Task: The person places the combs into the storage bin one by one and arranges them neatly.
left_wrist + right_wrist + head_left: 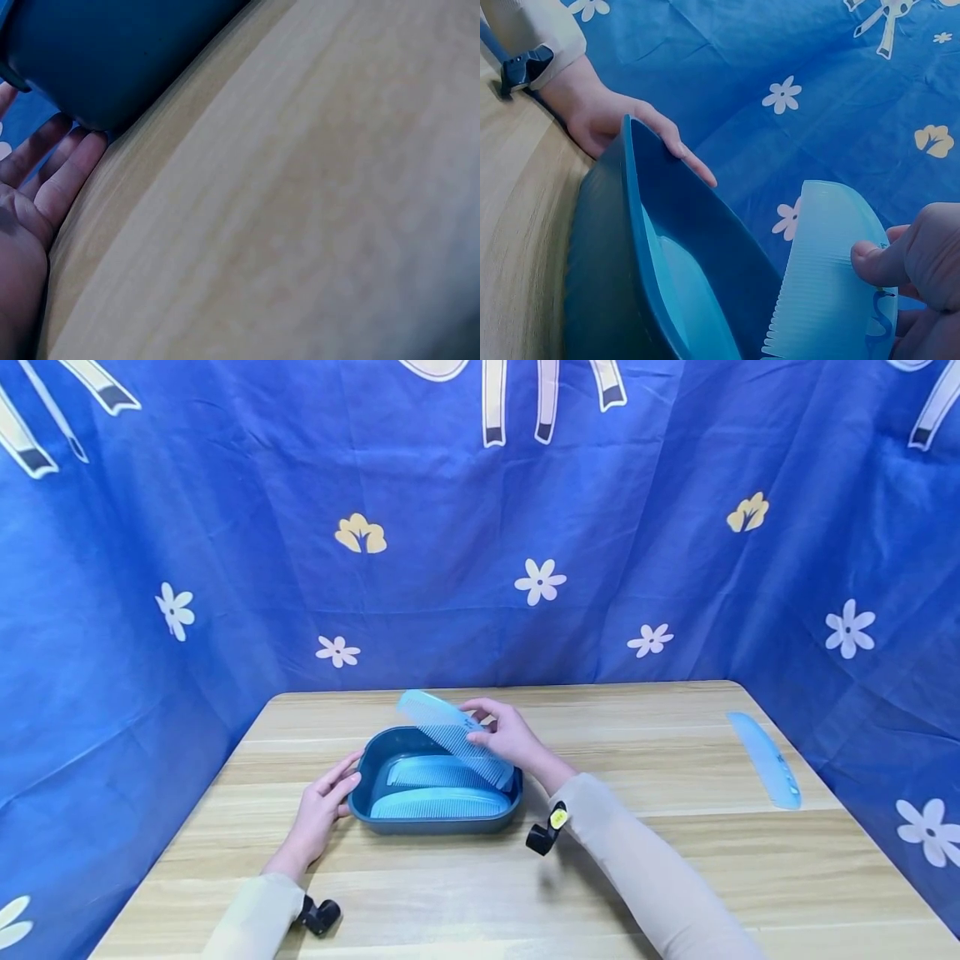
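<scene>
My right hand (510, 739) pinches a translucent light-blue comb (442, 722) between thumb and fingers by its spine. The comb slants over a dark blue plastic basin (435, 828), its lower right end overlapping the basin's right end in the head view. In the right wrist view its teeth point left, towards the basin. Two more blue combs lie inside, a rear comb (429, 772) and a front comb (441, 806). At the basin's left end is my left hand (318, 814), its fairly straight fingers (71, 176) touching the outer wall low down and at the rim.
Another blue comb (765, 762) lies near the right edge of the wooden table (637, 877). A blue patterned cloth (465, 610) hangs behind the table and along both sides. Each wrist carries a small black camera.
</scene>
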The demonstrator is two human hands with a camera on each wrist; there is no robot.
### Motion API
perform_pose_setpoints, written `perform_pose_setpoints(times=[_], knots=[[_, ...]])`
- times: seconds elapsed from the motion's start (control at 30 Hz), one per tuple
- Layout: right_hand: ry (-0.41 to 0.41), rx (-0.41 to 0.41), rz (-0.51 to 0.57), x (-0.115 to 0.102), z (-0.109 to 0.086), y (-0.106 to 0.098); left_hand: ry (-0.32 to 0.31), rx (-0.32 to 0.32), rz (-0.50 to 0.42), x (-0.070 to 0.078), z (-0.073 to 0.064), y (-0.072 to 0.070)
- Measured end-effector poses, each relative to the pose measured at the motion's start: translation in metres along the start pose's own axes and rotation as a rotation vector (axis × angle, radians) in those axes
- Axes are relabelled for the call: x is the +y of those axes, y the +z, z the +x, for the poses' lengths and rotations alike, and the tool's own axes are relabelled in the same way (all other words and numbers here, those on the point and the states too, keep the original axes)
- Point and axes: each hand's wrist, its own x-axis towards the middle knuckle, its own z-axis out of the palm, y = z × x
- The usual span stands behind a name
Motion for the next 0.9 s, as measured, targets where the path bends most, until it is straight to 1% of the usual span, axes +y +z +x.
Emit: perform_pose_setpoints(times=[0.23,0.43,0.63,0.77,0.9], knots=[[-0.004,-0.005,-0.028,0.006,0.003,0.004,-0.015,-0.014,0.029,0.000,-0.004,-0.002],[-0.019,-0.026,-0.044,0.012,0.005,0.005,-0.017,-0.013,0.017,-0.001,-0.006,-0.001],[-0.011,-0.037,-0.078,0.015,0.011,0.005,-0.002,-0.011,-0.008,0.001,-0.003,0.000],[-0.017,-0.070,-0.118,0.018,0.013,0.005,0.010,-0.019,-0.021,0.002,-0.001,0.001],[-0.011,-0.116,-0.157,0.021,0.012,0.006,0.010,-0.015,-0.015,0.003,-0.001,0.001]])
